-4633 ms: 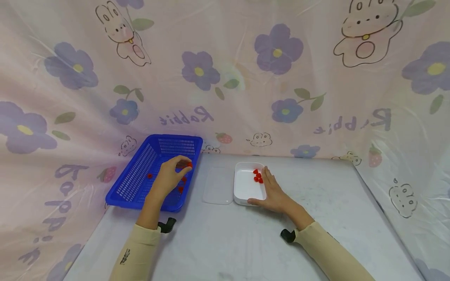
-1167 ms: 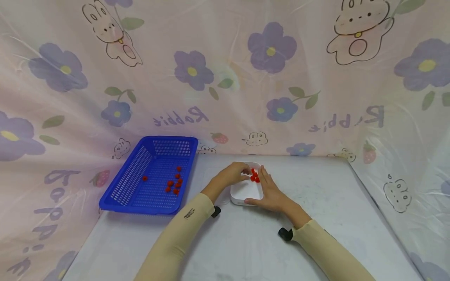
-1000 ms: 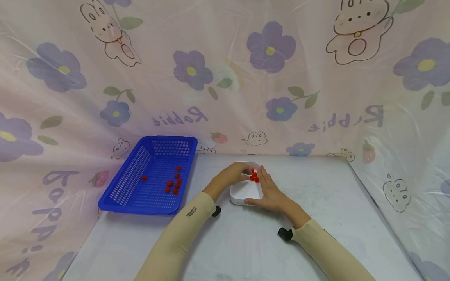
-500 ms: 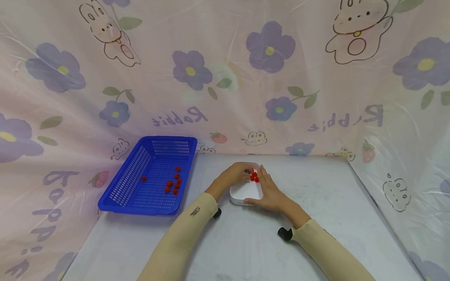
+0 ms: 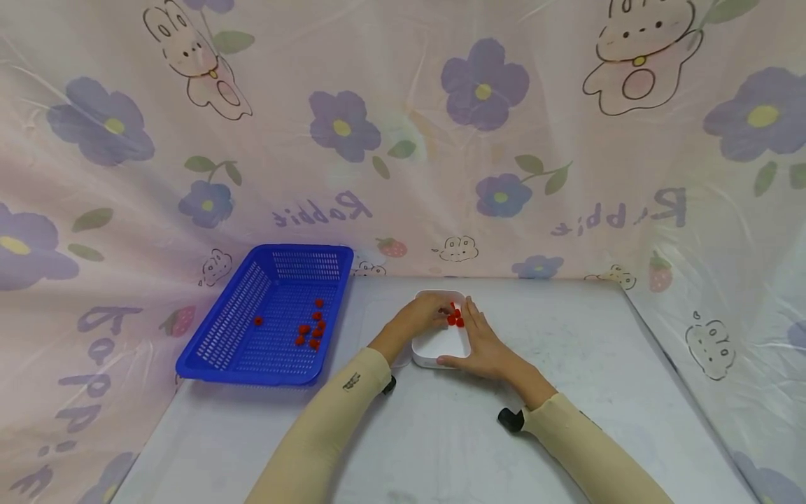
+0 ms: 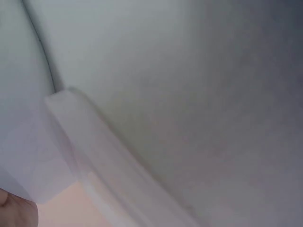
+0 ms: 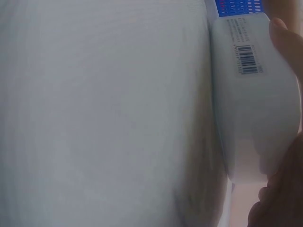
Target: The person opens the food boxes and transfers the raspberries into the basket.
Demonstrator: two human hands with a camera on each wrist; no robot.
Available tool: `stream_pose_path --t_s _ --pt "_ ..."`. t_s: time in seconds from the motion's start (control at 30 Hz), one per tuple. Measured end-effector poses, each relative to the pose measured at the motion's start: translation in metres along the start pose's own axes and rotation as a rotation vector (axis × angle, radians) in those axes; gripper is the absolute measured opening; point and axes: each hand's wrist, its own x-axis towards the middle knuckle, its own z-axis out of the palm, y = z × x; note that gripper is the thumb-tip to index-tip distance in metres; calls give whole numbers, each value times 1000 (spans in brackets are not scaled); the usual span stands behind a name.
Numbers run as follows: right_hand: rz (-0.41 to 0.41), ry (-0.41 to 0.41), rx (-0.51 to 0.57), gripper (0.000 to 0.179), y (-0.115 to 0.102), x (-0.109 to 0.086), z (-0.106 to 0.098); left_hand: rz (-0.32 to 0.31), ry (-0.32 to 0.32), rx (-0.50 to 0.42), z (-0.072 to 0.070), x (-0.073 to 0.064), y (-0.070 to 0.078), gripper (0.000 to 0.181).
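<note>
A white container (image 5: 437, 343) stands on the table with several small red bead-like pieces (image 5: 457, 319) at its right side. My left hand (image 5: 415, 316) reaches over its left rim, thumb and fingers curled together at the pieces. They appear to pinch a small red piece, mostly hidden behind the fingers. Against the container's right side my right hand (image 5: 488, 348) grips it, thumb at the near edge and fingers along the far part. In the right wrist view the container's outer side (image 7: 255, 109) carries a barcode label.
A blue perforated basket (image 5: 252, 374) stands at the left with several more red pieces (image 5: 308, 332) inside. Between basket and container lies a clear flat lid (image 5: 371, 318), partly under my left arm. A patterned curtain (image 5: 403, 175) rises behind the white table (image 5: 567, 336).
My left hand has travelled right from the blue basket into the white container, carrying a red piece. Over the last second it shifts only slightly. The right hand keeps its hold.
</note>
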Motion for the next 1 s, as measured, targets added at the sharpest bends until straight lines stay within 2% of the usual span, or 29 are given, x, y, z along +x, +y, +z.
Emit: stream_pose_path --t_s 0.27,0.53,0.63,0.77,1.0 --pt "2 1 4 141 -2 1 -2 -30 -3 3 0 2 0 22" --pt "2 2 3 141 -1 1 -2 4 10 51 2 2 -2 22" --pt "3 5 0 141 -2 1 -2 -1 4 46 2 2 -3 22" --pt "8 3 -1 141 -2 1 -2 -23 -14 -10 1 2 -4 20" --pt "15 -3 -8 140 -2 0 -1 -46 -16 -243 -4 -1 -8 18"
